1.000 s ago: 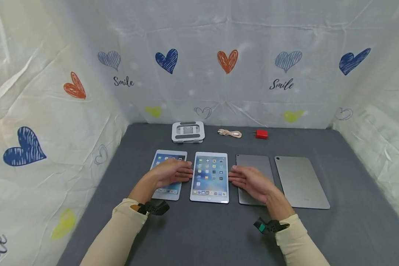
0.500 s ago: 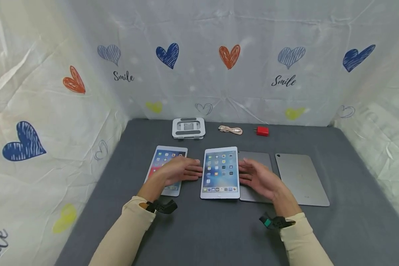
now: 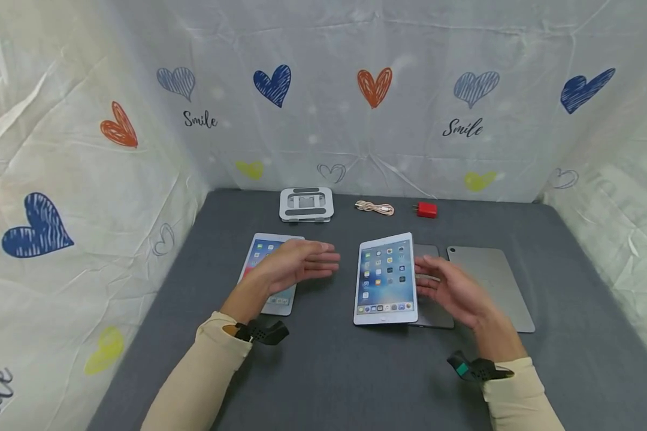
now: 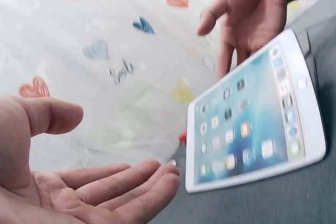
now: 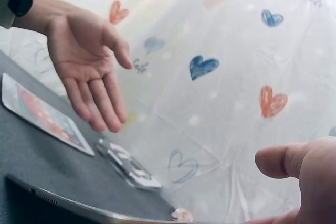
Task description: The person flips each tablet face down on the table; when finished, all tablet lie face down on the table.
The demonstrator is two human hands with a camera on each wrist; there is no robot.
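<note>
A white tablet (image 3: 386, 278) with a lit screen of app icons stands tilted in the middle of the head view, its right edge raised. My right hand (image 3: 455, 290) is at that edge, palm facing inward, fingers extended behind it. In the left wrist view, the right hand's thumb (image 4: 214, 17) stands apart from the tablet. My left hand (image 3: 296, 266) is held with straight fingers, apart from the tilted tablet and over a second white tablet (image 3: 280, 304), which it partly hides. A dark grey tablet (image 3: 437, 311) lies face down, partly covered by the tilted one.
A silver tablet (image 3: 498, 287) lies face down at the right. Along the back of the grey table (image 3: 323, 371) are a folded silver stand (image 3: 306, 214), a bundled cable (image 3: 374, 208) and a red plug adapter (image 3: 426, 209). A printed white sheet (image 3: 323, 90) hangs behind.
The middle tablet has moved right, its right edge now raised, over the dark grey tablet. My right hand moved right with it; my left hand shifted right and now stands apart from it.
</note>
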